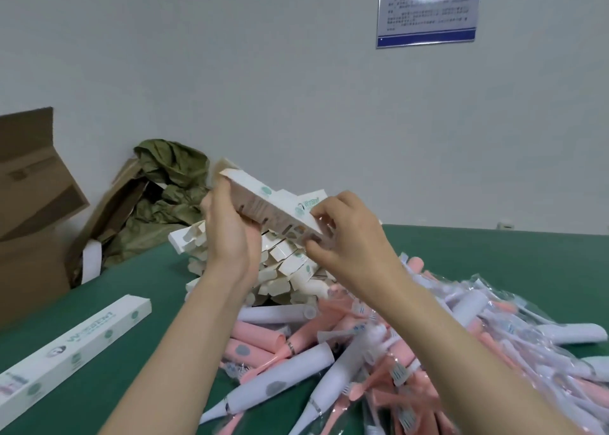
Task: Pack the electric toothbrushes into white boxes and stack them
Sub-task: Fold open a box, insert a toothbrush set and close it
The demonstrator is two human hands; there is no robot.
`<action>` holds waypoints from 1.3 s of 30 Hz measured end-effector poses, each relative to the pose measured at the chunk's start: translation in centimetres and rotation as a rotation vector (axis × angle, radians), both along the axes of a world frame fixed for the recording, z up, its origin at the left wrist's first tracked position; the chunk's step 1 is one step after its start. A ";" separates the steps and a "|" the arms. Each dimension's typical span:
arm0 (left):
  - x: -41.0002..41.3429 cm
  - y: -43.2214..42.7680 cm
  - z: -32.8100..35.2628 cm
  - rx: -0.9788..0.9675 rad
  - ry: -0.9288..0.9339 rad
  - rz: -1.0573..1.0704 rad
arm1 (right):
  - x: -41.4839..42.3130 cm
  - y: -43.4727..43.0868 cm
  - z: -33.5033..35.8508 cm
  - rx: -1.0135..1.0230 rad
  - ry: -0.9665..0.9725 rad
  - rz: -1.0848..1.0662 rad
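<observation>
A table [494, 253] with a plain green top carries everything. Near its far edge sits a heap of white boxes [290, 266], long narrow cartons with green print, piled criss-cross, many with their end flaps open. In front of the heap and touching its foot spreads a loose pile of toothbrushes [379, 352], pink ones and white ones mixed, many in clear wrappers, lying at all angles; the pile runs from the heap's foot out to the right and toward the near edge. Well to the left of the heap, and nearer than it, a single white box [82, 342] lies flat and alone on the green top, its far end pointing toward the heap.
</observation>
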State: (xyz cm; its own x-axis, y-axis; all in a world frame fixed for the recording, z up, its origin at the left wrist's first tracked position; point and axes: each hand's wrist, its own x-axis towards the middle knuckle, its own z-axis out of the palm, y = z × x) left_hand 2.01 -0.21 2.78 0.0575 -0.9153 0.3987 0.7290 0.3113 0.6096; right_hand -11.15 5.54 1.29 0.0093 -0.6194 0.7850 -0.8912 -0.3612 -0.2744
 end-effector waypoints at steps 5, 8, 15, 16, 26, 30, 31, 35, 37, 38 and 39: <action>-0.1 0.6 -1.9 -0.059 0.088 -0.075 | 0.7 0.2 -1.0 -0.105 0.101 -0.126; 0.2 0.7 -2.4 -0.100 0.053 -0.132 | 0.9 0.1 -1.2 -0.329 0.225 -0.140; 1.9 0.4 -3.0 -0.194 0.113 -0.319 | 0.7 -0.3 -2.2 -0.618 0.350 -0.153; 2.0 0.4 -3.1 -0.201 0.103 -0.320 | 0.8 -0.3 -2.3 -0.611 0.340 -0.165; 4.4 4.3 3.3 -0.731 -0.174 0.265 | 1.7 0.9 -1.3 -0.045 -0.074 0.171; 4.7 5.0 4.6 -0.814 -0.593 0.557 | 1.8 1.0 -0.6 -0.006 -0.295 0.251; 4.4 5.0 4.1 -0.787 -0.701 0.594 | 1.9 1.1 -0.6 0.020 -0.367 0.285; 2.4 4.0 0.1 -0.759 -1.076 0.682 | 2.4 0.9 -0.4 0.178 -0.844 0.577; 1.6 3.2 -1.5 -0.728 -1.156 0.691 | 2.3 0.5 -0.4 0.236 -0.971 0.643; 1.2 2.9 -2.0 -0.702 -1.164 0.700 | 2.3 0.4 -0.5 0.262 -0.993 0.651; 1.0 2.7 -2.5 -0.672 -1.157 0.700 | 2.2 0.2 -0.8 0.277 -1.003 0.638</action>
